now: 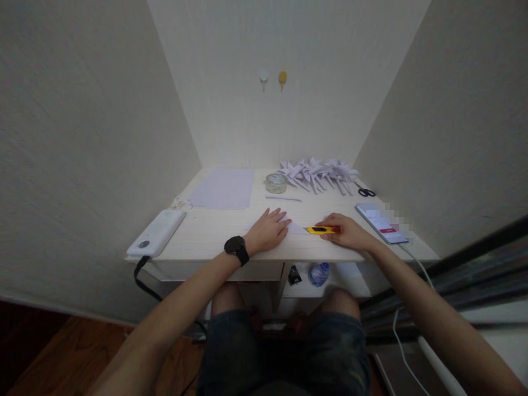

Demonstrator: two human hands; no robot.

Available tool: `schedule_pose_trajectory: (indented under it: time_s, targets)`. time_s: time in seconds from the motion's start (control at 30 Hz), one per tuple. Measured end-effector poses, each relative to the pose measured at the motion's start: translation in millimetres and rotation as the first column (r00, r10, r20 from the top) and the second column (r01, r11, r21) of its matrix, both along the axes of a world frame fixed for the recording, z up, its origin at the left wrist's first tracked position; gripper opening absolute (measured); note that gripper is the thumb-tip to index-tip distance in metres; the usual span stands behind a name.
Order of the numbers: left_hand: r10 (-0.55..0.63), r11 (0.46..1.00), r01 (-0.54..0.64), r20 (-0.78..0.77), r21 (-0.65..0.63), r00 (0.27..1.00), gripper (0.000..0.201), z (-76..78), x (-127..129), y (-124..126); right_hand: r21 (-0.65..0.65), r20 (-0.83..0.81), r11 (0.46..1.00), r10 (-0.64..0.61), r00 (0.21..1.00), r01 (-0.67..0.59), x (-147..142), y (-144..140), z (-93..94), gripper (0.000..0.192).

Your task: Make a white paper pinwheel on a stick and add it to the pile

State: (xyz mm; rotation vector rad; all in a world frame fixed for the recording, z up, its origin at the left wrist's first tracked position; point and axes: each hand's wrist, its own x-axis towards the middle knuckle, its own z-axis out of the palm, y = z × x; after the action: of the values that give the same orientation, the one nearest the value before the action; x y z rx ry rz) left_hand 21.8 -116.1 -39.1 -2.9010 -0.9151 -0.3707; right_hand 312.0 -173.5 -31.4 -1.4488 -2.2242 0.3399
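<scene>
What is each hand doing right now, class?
Left hand: open, flat, pressing on the white paper.
Right hand: closed around the yellow utility knife.

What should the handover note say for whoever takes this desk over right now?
Left hand: flat, palm down on a small white paper piece, pinning it to the pale wooden desk.
Right hand: fingers closed on a yellow utility knife, tip at the paper's right edge.
Nearby: flat white sheet back left, clear tape roll, black-handled scissors, smartphone on the right.
Done: a pile of folded white paper shapes sits at the back.
Left: the pinned piece does not look cut yet; the flat sheet is unused.
</scene>
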Motion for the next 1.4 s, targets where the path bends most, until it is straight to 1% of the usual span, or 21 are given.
schedule_pose_trajectory:
  time_s: [0.1,0.17,0.23,0.3,0.4,0.5,0.7,0.93,1.17,1.4]
  targets:
    - [0.031,0.999,-0.031,-0.007,-0.045,1.0,0.049,-2.9,1.7,0.9,0.078,0.004,0.993,-0.085,0.996,0.085,-15.5,-0.7,-1.1,0.033]
    - [0.043,0.998,-0.044,-0.006,-0.05,0.999,0.05,-4.1,1.4,1.3,0.128,-0.008,0.972,-0.197,0.98,0.196,-30.4,-0.6,-2.6,0.032]
    - [0.048,0.998,-0.047,0.005,-0.036,0.999,0.049,-4.6,0.5,1.1,0.142,0.012,0.945,-0.298,0.954,0.293,-45.8,0.2,-4.2,0.035]
    - [0.052,0.998,-0.052,0.02,-0.022,0.998,0.049,-4.9,-0.3,0.7,0.158,0.057,0.927,-0.352,0.934,0.34,-58.3,1.5,-5.6,0.037]
    - [0.072,0.997,-0.071,0.03,-0.02,0.997,0.049,-5.3,-1.1,0.5,0.186,0.108,0.917,-0.377,0.92,0.354,-68.0,3.9,-7.4,0.033]
    - [0.076,0.997,-0.076,0.023,-0.027,0.997,0.049,-5.7,-1.1,0.9,0.187,0.108,0.917,-0.375,0.921,0.352,-68.4,6.0,-9.7,0.025]
    - [0.07,0.998,-0.069,0.025,-0.009,0.997,0.048,-4.1,-0.9,-0.3,0.159,0.038,0.937,-0.32,0.947,0.31,-64.6,6.7,-12.0,0.021]
    - [0.175,0.984,-0.175,-0.012,-0.029,0.984,0.051,-4.1,-2.0,-2.0,0.158,0.002,0.945,-0.29,0.957,0.286,-65.7,5.8,-12.0,0.02]
    - [0.212,0.976,-0.213,-0.045,-0.035,0.976,0.052,-6.3,-1.6,-1.7,0.22,-0.012,0.957,-0.191,0.982,0.189,-60.4,6.2,-14.0,0.019]
    - [0.212,0.976,-0.214,-0.054,-0.038,0.976,0.052,-6.1,-1.6,-2.0,0.248,-0.029,0.964,-0.093,0.995,0.097,-52.5,9.4,-16.8,0.018]
